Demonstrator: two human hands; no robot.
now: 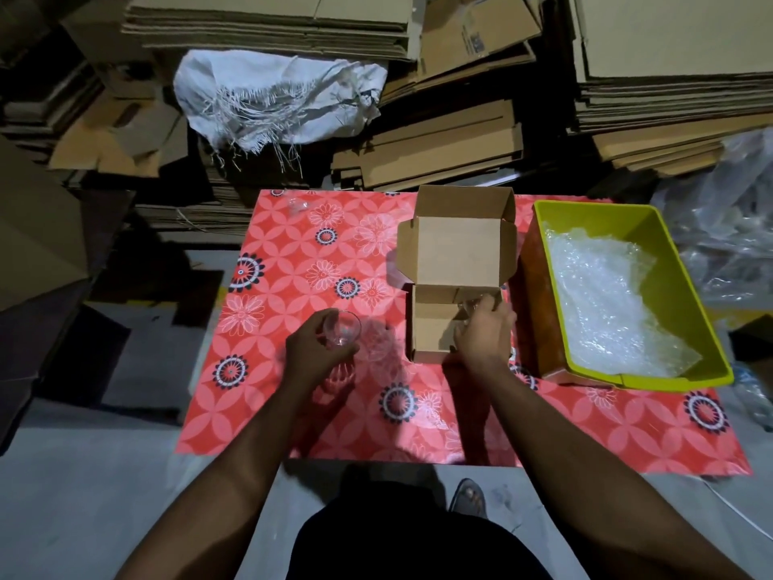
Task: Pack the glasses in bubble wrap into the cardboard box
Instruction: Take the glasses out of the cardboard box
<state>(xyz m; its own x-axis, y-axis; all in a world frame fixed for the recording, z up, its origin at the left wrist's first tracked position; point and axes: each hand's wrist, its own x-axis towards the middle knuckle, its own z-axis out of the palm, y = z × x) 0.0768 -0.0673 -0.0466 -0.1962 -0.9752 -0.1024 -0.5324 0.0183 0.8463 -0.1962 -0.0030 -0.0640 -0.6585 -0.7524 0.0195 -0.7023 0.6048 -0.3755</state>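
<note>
Below me, my sandalled foot (468, 496) is standing on grey floor beside the table (293, 412), which is wearing a red flowered cloth; flattened cardboard (451, 148) is piling up behind it. My left hand (311, 349) is curling closed around a clear glass (343, 328) above the cloth. My right hand (485, 328) is reaching into the open cardboard box (431, 316), fingers bent around what looks like a second glass (470, 305), though I cannot tell for sure. Bubble wrap (606, 303) is lying in the green bin (669, 253) just right of the box.
</note>
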